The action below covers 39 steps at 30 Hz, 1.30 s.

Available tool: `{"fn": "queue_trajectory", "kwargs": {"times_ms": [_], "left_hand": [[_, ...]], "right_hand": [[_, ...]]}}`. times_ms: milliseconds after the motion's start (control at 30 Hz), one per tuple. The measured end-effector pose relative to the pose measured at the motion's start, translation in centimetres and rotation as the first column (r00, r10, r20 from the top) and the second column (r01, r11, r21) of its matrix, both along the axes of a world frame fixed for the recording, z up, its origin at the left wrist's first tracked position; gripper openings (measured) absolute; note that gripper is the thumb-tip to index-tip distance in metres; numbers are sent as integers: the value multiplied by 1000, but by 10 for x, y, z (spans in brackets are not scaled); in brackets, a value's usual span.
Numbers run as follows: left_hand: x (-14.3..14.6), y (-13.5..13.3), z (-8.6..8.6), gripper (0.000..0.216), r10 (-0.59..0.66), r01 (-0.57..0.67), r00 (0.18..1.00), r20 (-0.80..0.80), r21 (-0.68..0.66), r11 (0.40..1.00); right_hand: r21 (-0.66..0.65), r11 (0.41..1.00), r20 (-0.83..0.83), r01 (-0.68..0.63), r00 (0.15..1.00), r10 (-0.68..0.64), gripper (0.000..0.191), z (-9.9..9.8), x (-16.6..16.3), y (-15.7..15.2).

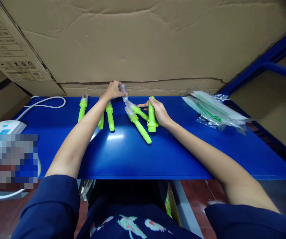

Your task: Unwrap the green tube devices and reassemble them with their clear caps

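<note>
My left hand (pixel 115 90) is closed round a clear plastic cap (pixel 123 89) near the back of the blue table. In my right hand (pixel 159 112) is a lime-green flashlight-like handle (pixel 152 114), its wide ringed end pointing down toward me and without a clear cap on it. Beside that hand lie two green sticks with clear tops, one long stick (pixel 141 127) and another stick (pixel 139 110) partly behind it. Left of them, a green stick (pixel 110 118) and one more lie partly under my left forearm. A further capped stick (pixel 83 107) rests at the left.
Clear plastic bags with green print (pixel 214 113) lie at the right of the blue table (pixel 182 152). A white power strip (pixel 7 127) with a white cable (pixel 43 101) sits at the left. Cardboard (pixel 133 43) walls the back; a blue metal frame (pixel 284 70) stands right.
</note>
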<state>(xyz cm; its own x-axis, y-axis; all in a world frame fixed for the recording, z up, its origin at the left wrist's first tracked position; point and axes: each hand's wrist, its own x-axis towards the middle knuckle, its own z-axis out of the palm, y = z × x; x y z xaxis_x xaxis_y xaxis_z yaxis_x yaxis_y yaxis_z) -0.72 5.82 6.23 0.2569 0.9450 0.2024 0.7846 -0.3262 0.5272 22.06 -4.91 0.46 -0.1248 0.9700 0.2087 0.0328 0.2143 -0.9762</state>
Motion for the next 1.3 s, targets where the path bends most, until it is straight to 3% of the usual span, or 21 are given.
{"fn": "queue_trajectory", "kwargs": {"times_ms": [167,333,467,633,800,867,933,1000,1067,1100,1200,1300], "left_hand": [[-14,-1,-2,33,90,-97,992,91,70,993],[-32,0,-17,57,253,-254,967,34,35,967],[-32,0,-26,57,260,-259,965,33,-32,965],[-20,-2,-23,58,179,-177,981,69,-36,984],[-18,-4,-17,75,210,-212,975,-74,-29,977],[-22,-5,-16,81,214,-224,966,-148,-54,973],[-27,-7,-15,84,220,-239,952,-213,-69,969],[-30,-9,-16,84,243,-267,937,-251,-65,962],[-32,-10,-18,85,274,-297,924,-266,-50,954],[-33,-10,-19,86,288,-309,919,-268,-41,950],[-36,-8,-22,89,313,-330,913,-261,-22,944],[-41,-7,-22,92,336,-349,905,-260,-4,937]], "right_hand": [[-60,997,-67,49,996,-53,68,2,1,0],[-168,978,-56,127,989,-138,69,9,2,2],[-195,976,-38,101,993,-110,69,7,2,2],[-220,973,-72,63,994,-81,65,3,-4,-2],[-199,978,-149,68,984,-99,52,17,4,6],[-143,988,-86,57,994,-69,42,30,10,19],[-85,996,130,12,991,-1,31,41,11,37],[43,999,454,-21,891,-1,13,49,1,56],[263,958,724,-115,679,-117,3,51,-18,72],[320,926,818,-201,552,-162,8,51,-30,77],[289,907,940,-306,272,-207,27,44,-65,87],[233,937,969,-261,147,-200,39,37,-88,92]]}}
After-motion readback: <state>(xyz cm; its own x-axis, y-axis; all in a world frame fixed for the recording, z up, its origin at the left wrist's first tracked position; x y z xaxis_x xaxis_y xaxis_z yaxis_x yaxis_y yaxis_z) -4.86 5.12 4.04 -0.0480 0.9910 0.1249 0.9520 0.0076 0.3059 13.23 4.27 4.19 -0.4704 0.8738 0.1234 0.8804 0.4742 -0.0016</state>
